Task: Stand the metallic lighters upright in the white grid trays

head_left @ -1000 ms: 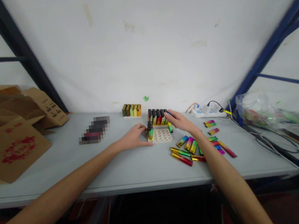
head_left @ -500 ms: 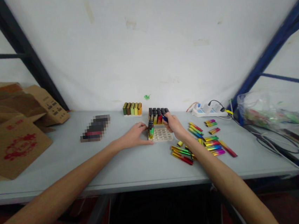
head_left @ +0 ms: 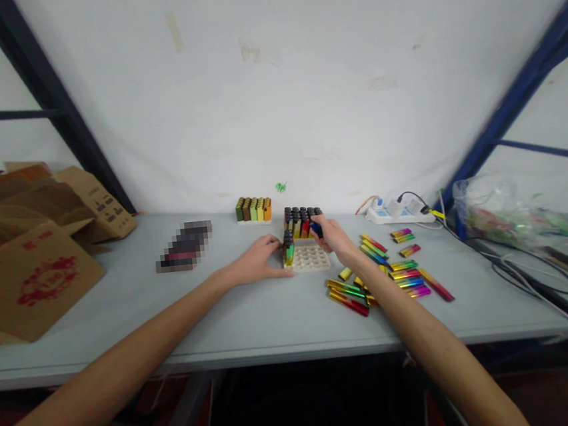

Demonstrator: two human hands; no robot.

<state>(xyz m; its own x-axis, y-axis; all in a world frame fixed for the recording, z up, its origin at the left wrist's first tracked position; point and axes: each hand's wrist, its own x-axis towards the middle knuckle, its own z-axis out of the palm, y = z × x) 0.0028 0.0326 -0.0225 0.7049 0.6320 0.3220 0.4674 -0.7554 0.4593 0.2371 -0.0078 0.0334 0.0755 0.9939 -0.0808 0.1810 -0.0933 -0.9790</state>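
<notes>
A white tray with round slots (head_left: 311, 258) lies on the table, a few upright lighters (head_left: 289, 248) along its left side. My left hand (head_left: 259, 260) is at the tray's left edge, thumb and fingers spread apart around that side. Above the tray's right part, my right hand (head_left: 334, 238) is closed on a dark blue lighter (head_left: 316, 228). Right behind the tray stands a full block of lighters with black tops (head_left: 296, 222). Loose shiny lighters (head_left: 348, 295) are scattered to the right, some hidden under my right forearm.
A second lighter block (head_left: 254, 209) stands near the wall. Cardboard boxes (head_left: 34, 284) are on the left, beside a pixelated dark object (head_left: 185, 246). On the right are a white power strip (head_left: 397, 212), cables and a clear plastic bag (head_left: 494, 206).
The view has shifted slightly. Both hands keep nearly the same places at the tray, and the blue lighter is still in my right hand.
</notes>
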